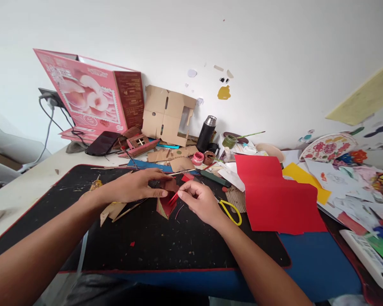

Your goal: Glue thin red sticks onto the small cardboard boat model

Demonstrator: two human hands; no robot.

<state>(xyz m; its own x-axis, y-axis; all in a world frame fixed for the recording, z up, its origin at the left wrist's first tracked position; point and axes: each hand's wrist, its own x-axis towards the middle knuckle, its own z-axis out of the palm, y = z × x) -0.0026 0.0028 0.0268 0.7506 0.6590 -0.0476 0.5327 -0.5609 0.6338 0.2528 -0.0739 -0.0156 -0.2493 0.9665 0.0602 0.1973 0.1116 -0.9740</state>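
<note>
A small folded cardboard piece (166,209), painted dark red with a bare tan edge, stands on the black mat. My left hand (138,185) reaches over it from the left, its thumb and fingers closed about the brownish upper part. Between the thumb and index finger of my right hand (199,200) is a thin red strip (173,199), held against the dark red face. The strip's far end is too small to make out. Yellow-handled scissors (230,213) lie just right of my right hand. Under my left wrist are tan cardboard scraps (112,211) and a thin stick (126,212).
Red paper (279,199) covers the mat's right side. Behind stand paint jars (198,159), a black thermos (206,135), a cut cardboard sheet (166,112), a pink box (89,95) and a small painted model (140,144). A phone (102,143) lies at the left.
</note>
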